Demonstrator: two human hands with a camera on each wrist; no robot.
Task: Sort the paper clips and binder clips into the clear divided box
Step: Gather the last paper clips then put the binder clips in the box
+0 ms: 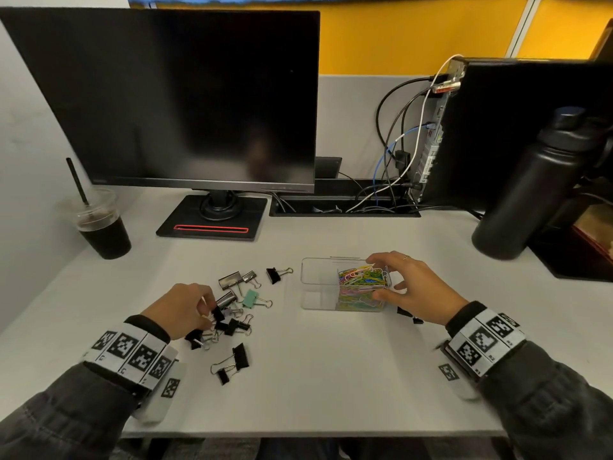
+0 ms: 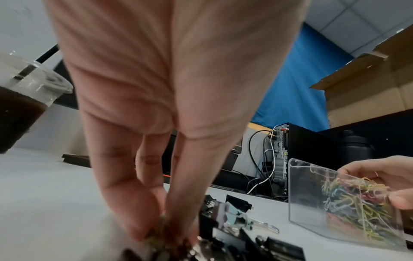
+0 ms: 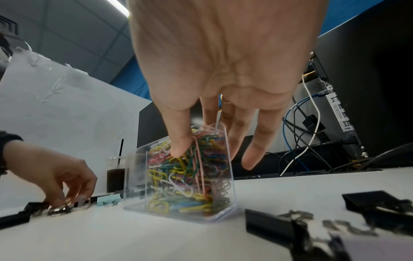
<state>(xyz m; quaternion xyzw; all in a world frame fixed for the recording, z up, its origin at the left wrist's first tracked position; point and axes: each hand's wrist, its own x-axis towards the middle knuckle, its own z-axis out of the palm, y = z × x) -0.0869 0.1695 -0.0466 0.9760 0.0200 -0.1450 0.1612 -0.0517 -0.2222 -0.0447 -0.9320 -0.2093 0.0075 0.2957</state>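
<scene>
The clear divided box [image 1: 313, 270] stands at the desk's middle right; its right compartment is packed with coloured paper clips [image 1: 363, 287] and the left compartments look bare. My right hand [image 1: 376, 277] grips the box's right end, thumb on the near wall [image 3: 178, 150] and fingers behind the far wall. Several binder clips [image 1: 232, 283], black, silver and one mint green [image 1: 250, 298], lie scattered left of the box. My left hand [image 1: 205, 313] reaches down into that pile and pinches a small binder clip [image 2: 161, 229]. Two black binder clips [image 3: 268, 224] lie under my right wrist.
A dark monitor [image 1: 185, 101] on its stand fills the back. An iced coffee cup [image 1: 102, 227] with a straw stands back left, a black bottle [image 1: 527, 190] and a computer tower [image 1: 517, 127] with cables back right. The desk's front edge [image 1: 315, 434] is near my forearms.
</scene>
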